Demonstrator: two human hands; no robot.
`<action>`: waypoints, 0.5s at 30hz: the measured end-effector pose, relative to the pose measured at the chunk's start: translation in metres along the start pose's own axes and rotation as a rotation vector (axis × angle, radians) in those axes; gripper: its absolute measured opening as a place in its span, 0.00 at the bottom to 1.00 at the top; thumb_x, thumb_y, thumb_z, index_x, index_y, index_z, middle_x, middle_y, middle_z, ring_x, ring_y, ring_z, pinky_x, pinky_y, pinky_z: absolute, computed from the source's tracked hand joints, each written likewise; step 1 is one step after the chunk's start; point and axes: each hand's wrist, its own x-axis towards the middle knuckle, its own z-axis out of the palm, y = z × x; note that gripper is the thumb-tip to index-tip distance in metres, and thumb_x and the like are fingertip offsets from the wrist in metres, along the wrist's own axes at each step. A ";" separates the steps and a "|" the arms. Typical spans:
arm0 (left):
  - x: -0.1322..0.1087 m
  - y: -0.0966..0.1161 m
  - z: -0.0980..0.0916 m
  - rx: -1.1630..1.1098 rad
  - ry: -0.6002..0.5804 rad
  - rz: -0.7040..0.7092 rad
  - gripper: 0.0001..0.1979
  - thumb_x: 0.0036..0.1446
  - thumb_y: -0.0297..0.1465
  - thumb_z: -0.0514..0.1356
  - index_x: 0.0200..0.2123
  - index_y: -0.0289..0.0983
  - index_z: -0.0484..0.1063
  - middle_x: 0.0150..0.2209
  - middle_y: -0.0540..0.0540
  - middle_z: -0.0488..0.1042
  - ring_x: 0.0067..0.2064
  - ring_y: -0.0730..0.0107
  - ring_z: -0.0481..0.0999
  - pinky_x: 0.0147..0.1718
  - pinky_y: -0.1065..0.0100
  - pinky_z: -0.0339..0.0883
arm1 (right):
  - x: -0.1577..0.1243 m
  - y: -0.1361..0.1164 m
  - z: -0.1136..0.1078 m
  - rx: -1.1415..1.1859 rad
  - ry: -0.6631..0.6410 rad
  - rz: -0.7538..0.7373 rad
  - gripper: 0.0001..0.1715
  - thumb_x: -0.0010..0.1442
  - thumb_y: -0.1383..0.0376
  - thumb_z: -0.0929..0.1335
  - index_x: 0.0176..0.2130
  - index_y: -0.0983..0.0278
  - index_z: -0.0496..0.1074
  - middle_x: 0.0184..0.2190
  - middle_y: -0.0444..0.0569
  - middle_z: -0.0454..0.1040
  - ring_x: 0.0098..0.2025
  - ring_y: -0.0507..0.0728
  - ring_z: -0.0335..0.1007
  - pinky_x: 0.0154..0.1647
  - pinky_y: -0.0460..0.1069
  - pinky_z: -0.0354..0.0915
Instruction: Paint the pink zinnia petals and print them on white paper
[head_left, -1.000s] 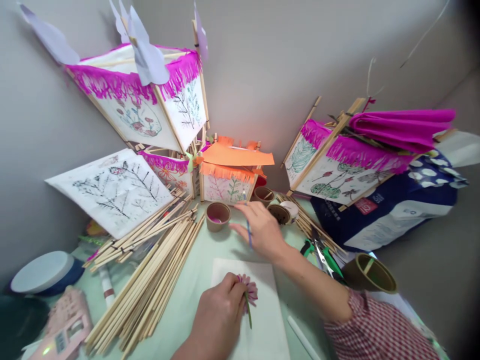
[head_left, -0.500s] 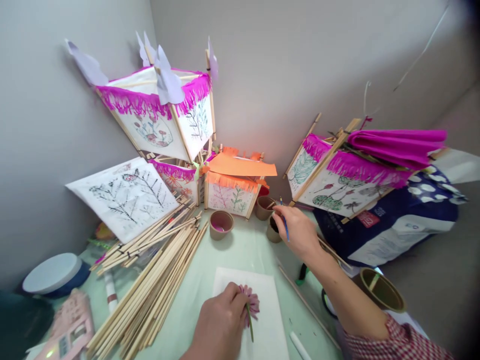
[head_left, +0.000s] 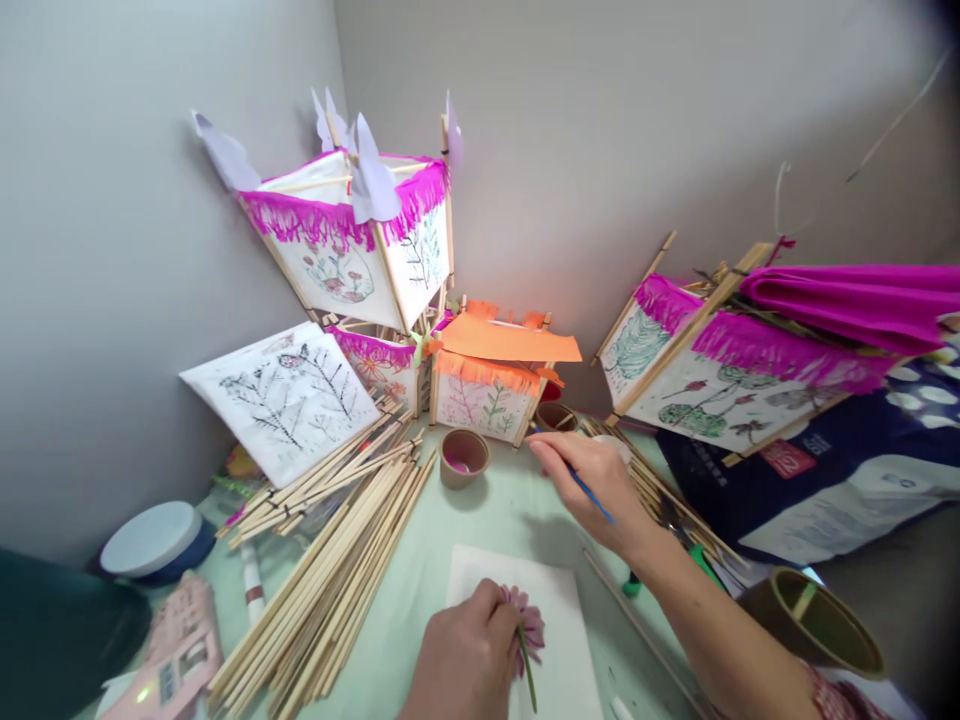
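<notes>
My left hand (head_left: 480, 625) is closed around a pink flower (head_left: 531, 628) just below its head. The flower lies over a white sheet of paper (head_left: 566, 655), and its green stem points down toward me. My right hand (head_left: 589, 485) pinches a thin blue paintbrush (head_left: 589, 490) above the table, beyond the paper. A brown cup with pink paint inside (head_left: 463, 460) stands to the left of that hand. Behind the hand is another brown cup (head_left: 556, 416), partly covered by it.
A bundle of wooden sticks (head_left: 330, 560) lies left of the paper. Fringed paper lanterns (head_left: 337, 270) stand at the back, one with an orange top (head_left: 502, 340). A larger lantern (head_left: 720, 385) leans at right. A wide brown pot (head_left: 817, 620) sits beside my right forearm.
My right hand has moved left and toward me with the paintbrush, away from the cups at the back. The whole view has shifted slightly. My left hand still holds the flower on the paper.
</notes>
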 end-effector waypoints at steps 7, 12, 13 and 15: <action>0.000 0.002 -0.002 0.037 -0.107 -0.085 0.15 0.55 0.18 0.55 0.38 0.40 0.76 0.36 0.49 0.77 0.31 0.67 0.80 0.28 0.70 0.75 | 0.013 -0.015 0.045 0.305 -0.172 0.362 0.16 0.65 0.60 0.65 0.36 0.63 0.79 0.28 0.49 0.81 0.25 0.54 0.75 0.30 0.46 0.65; 0.000 0.002 -0.002 0.071 -0.122 -0.076 0.15 0.54 0.18 0.56 0.38 0.40 0.77 0.36 0.49 0.77 0.31 0.65 0.80 0.27 0.68 0.75 | 0.020 -0.015 0.078 0.345 -0.175 0.477 0.17 0.64 0.60 0.64 0.33 0.65 0.79 0.21 0.46 0.79 0.16 0.52 0.73 0.22 0.45 0.63; -0.001 0.002 -0.001 0.068 -0.117 -0.071 0.15 0.54 0.18 0.56 0.39 0.40 0.77 0.36 0.48 0.77 0.31 0.65 0.80 0.27 0.68 0.75 | 0.017 -0.017 0.077 0.339 -0.165 0.483 0.17 0.64 0.61 0.64 0.33 0.65 0.79 0.21 0.46 0.79 0.17 0.53 0.73 0.22 0.45 0.63; -0.002 0.001 0.000 0.061 -0.110 -0.065 0.15 0.54 0.18 0.56 0.39 0.40 0.77 0.36 0.49 0.77 0.30 0.65 0.80 0.27 0.67 0.75 | 0.008 -0.018 0.067 0.306 -0.138 0.479 0.16 0.64 0.61 0.64 0.34 0.64 0.80 0.22 0.47 0.79 0.19 0.54 0.75 0.25 0.46 0.63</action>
